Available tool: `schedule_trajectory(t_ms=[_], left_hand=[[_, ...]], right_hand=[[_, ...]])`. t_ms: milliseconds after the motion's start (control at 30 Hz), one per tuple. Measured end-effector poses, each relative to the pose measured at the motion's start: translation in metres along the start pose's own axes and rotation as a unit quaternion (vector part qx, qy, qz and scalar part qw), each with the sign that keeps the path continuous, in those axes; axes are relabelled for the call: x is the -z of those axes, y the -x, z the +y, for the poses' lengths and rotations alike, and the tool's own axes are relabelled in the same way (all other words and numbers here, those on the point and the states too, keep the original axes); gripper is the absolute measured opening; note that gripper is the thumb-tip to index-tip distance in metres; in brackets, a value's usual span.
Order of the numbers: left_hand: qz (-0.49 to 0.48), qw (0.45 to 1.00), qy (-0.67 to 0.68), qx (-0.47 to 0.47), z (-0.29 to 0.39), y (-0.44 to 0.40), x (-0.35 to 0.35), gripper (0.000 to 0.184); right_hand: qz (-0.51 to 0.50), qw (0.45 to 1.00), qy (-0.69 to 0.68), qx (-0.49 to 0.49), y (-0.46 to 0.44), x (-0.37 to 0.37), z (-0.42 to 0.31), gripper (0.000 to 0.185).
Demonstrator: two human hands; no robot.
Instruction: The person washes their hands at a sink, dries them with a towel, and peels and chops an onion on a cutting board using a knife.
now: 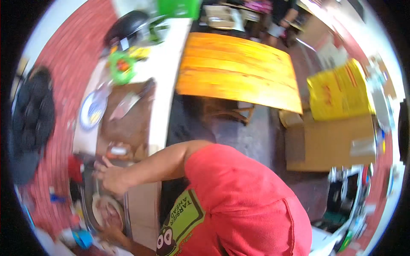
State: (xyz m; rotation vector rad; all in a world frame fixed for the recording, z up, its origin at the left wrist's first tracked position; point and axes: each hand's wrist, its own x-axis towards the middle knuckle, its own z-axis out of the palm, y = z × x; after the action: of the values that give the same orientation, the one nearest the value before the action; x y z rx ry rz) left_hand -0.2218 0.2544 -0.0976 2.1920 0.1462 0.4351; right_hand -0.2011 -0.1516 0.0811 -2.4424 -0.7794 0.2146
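Note:
My right hand [112, 176] reaches over the upper end of the sink [130, 209], with its fingers spread beside the tap area. I cannot make out anything held in it. Lower down, my left hand [112, 225] is at a pale round dish or bowl [99, 209] inside the sink. Its fingers are blurred, so their grip on the dish is unclear. Just above the right hand, a small item with a white label [119, 151] lies on the edge of a brown board [124, 98]. A red object [75, 167] stands behind the sink.
Along the counter are a knife-like blade [126, 106], a blue-rimmed plate [93, 110], a green bag [121, 67] and a black pot [128, 27]. A wooden table [239, 70], a cardboard box [331, 143] and a yellow bag [339, 91] stand behind me. Another person [279, 19] is farther off.

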Motion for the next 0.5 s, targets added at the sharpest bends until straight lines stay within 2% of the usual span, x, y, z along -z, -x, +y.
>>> schedule_trajectory(t_ms=[33, 67, 100, 133, 200, 267, 300, 333, 367, 400, 433, 467, 500], left_hand=[[0.010, 0.998, -0.048, -0.030, 0.002, -0.007, 0.001, 0.068], [0.026, 0.993, -0.096, -0.059, 0.012, 0.006, -0.002, 0.068], [0.051, 0.985, -0.143, -0.088, 0.026, 0.023, 0.003, 0.068], [0.080, 0.973, -0.186, -0.113, 0.027, 0.015, 0.006, 0.068], [0.139, 0.940, -0.262, -0.170, 0.085, 0.000, -0.036, 0.068], [0.205, 0.896, -0.323, -0.227, 0.171, 0.012, -0.097, 0.068], [0.242, 0.868, -0.352, -0.254, 0.237, 0.037, -0.132, 0.069], [0.282, 0.839, -0.379, -0.271, 0.303, 0.073, -0.173, 0.069], [0.306, 0.822, -0.372, -0.303, 0.340, 0.086, -0.199, 0.064], [0.302, 0.836, -0.283, -0.362, 0.363, 0.094, -0.229, 0.064], [0.291, 0.830, -0.291, -0.377, 0.407, 0.124, -0.252, 0.063], [0.278, 0.827, -0.296, -0.389, 0.443, 0.154, -0.277, 0.063], [0.258, 0.839, -0.281, -0.388, 0.465, 0.178, -0.305, 0.061]], right_hand=[[-0.004, 0.987, -0.139, 0.076, 0.025, 0.005, 0.031, 0.054], [-0.004, 0.948, -0.272, 0.163, 0.051, 0.010, 0.058, 0.046], [0.141, 0.959, -0.217, 0.112, 0.092, 0.020, 0.079, 0.038], [0.277, 0.947, -0.153, 0.059, 0.145, 0.030, 0.099, 0.030], [0.362, 0.931, -0.038, -0.039, 0.261, 0.050, 0.131, 0.025], [0.510, 0.846, -0.042, -0.149, 0.375, 0.051, 0.154, 0.025], [0.580, 0.781, 0.110, -0.204, 0.440, 0.057, 0.159, 0.021], [0.588, 0.729, 0.226, -0.268, 0.510, 0.063, 0.161, 0.022], [0.605, 0.648, 0.351, -0.301, 0.585, 0.068, 0.167, 0.022], [0.658, 0.587, 0.354, -0.312, 0.671, 0.080, 0.154, 0.022], [0.609, 0.474, 0.527, -0.356, 0.750, 0.105, 0.121, 0.020], [0.593, 0.354, 0.527, -0.496, 0.818, 0.104, 0.095, 0.013], [0.531, 0.229, 0.590, -0.564, 0.886, 0.110, 0.075, 0.014]])
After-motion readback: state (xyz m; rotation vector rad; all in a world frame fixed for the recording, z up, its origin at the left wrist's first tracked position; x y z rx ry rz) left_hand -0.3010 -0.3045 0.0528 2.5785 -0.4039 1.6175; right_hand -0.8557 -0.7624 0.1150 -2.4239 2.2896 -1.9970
